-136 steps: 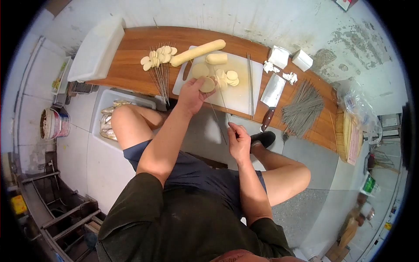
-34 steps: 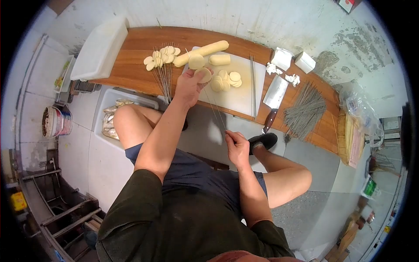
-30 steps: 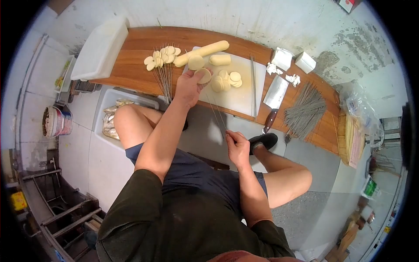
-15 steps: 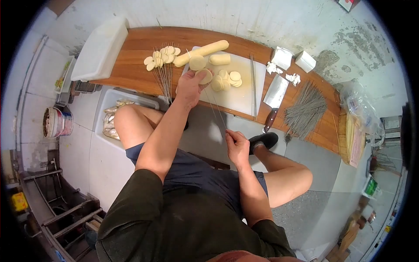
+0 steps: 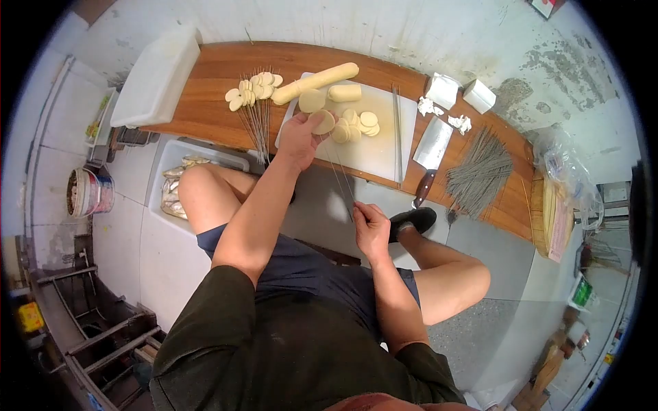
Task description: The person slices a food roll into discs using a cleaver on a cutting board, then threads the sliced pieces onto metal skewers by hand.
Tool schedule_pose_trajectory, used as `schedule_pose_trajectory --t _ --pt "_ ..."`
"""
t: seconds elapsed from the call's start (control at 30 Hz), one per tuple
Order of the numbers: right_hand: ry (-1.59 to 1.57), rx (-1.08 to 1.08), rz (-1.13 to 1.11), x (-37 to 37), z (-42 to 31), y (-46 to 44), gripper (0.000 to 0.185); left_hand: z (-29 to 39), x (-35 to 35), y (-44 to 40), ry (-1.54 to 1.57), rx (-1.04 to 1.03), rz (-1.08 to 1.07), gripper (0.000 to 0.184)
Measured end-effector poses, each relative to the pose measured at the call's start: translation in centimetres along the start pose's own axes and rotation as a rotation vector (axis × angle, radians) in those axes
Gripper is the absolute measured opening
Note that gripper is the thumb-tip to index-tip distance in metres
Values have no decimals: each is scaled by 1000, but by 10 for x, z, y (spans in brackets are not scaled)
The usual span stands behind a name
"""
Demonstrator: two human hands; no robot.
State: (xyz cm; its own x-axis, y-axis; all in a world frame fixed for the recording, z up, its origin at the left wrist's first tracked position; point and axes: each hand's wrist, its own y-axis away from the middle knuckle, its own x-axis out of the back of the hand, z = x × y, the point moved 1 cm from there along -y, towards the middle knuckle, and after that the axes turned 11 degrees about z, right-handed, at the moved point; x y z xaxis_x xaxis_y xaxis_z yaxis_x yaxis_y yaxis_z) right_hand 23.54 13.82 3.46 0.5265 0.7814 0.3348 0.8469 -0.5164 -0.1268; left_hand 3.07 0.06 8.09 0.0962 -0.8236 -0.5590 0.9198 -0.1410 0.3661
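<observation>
My left hand (image 5: 300, 142) pinches a pale yellow round slice (image 5: 322, 122) over the near edge of the white cutting board (image 5: 384, 147). Just beyond it is another round slice (image 5: 312, 101); whether it is on the skewers I cannot tell. Two thin skewers (image 5: 340, 179) run from the held slice down to my right hand (image 5: 372, 231), whose closed fingers grip their lower ends. On the board lie loose slices (image 5: 356, 126) and a short roll piece (image 5: 345, 92). A long pale roll (image 5: 315, 83) lies across the board's far left corner.
Skewered slices (image 5: 253, 89) lie left on the wooden table (image 5: 212, 68). Right of the board are a cleaver (image 5: 433, 147), a pile of grey skewers (image 5: 481, 171) and white blocks (image 5: 443, 90). A white bin (image 5: 157, 79) stands at the left end; a tub (image 5: 199, 154) sits below.
Almost nothing differs. The farther slice has shifted very slightly toward me, and both hands keep their grip in nearly the same place.
</observation>
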Motion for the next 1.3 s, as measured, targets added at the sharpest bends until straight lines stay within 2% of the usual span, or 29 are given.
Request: schedule_pose_trajectory --t 0.27,1.0,1.2,1.3 --pt "10 33 4 -1 -3 0 15 -1 1 0 -14 3 48 24" --pt "-29 11 50 -3 -3 1 14 -12 -6 10 -47 35 -8 23" --pt "-21 58 60 -2 -5 -3 14 -9 -7 10 43 30 -54 23" --pt "-20 10 43 -1 -2 0 14 -9 -8 10 -8 20 -34 22"
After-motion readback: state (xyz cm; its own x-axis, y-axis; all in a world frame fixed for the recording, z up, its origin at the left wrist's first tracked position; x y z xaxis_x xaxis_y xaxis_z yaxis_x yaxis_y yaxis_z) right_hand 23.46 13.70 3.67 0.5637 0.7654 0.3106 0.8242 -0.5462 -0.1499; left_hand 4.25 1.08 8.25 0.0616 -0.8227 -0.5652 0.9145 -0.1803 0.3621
